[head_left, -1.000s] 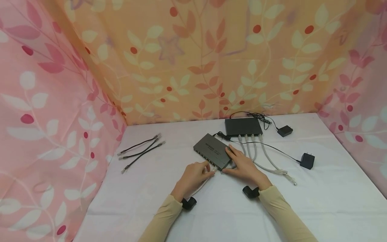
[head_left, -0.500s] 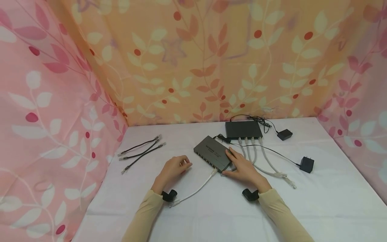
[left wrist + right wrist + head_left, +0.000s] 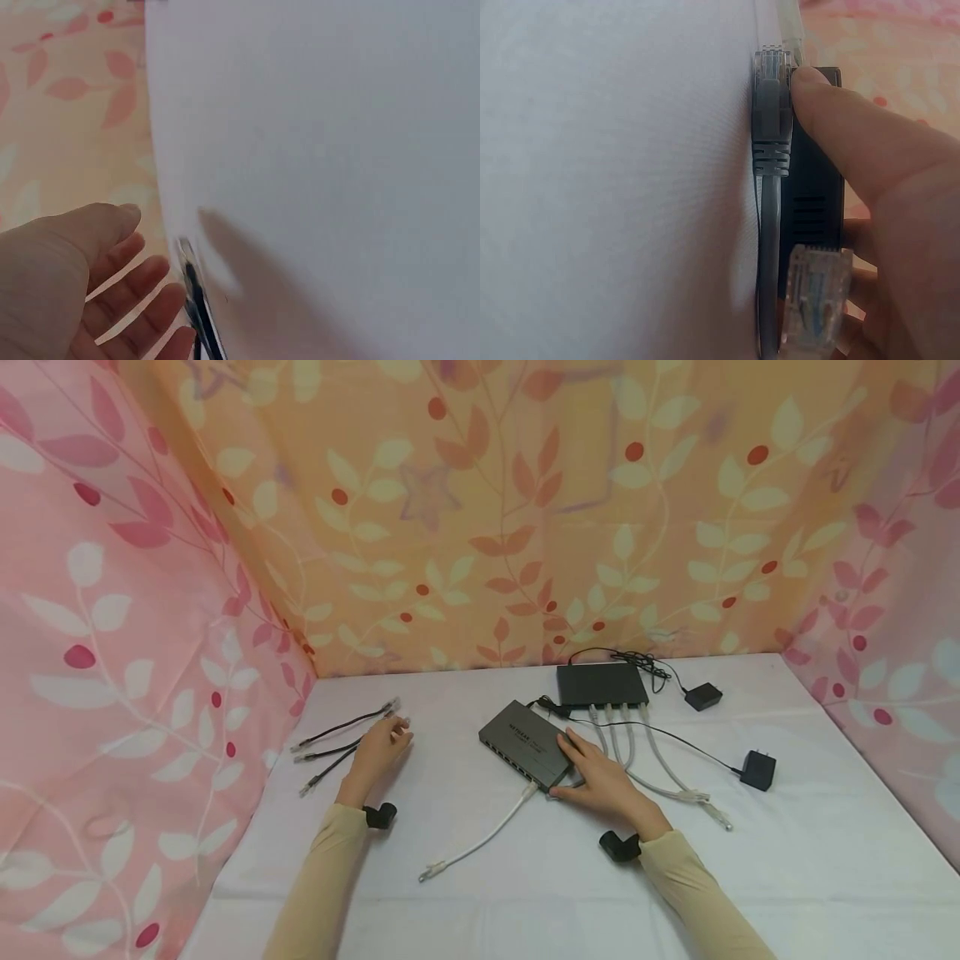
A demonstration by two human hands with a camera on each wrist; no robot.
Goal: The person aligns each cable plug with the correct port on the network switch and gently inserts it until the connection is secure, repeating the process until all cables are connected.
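Note:
My left hand [image 3: 381, 747] is over the right part of several short black network cables [image 3: 326, 752], its fingers loosely bent. In the left wrist view a cable's clear plug [image 3: 184, 249] lies beyond the fingertips, with nothing between fingers and thumb. My right hand [image 3: 603, 777] holds the right end of a grey NETGEAR network switch [image 3: 517, 737], thumb at the near corner and fingers over the far side. A white network cable [image 3: 483, 842] is plugged into the switch's front, its other end loose on the table. The right wrist view shows a grey cable's plug [image 3: 772, 105] alongside the switch.
Behind stands a black network switch [image 3: 600, 683] with several grey cables [image 3: 663, 789] in its front, their ends bundled at the right. Two black power adapters [image 3: 757, 770] lie further right on thin cords. Patterned cloth [image 3: 420, 527] walls off the white table's back and sides.
My left hand has let go of the white cable at the switch and moved left to the black cables. The right hand has stayed on the switch.

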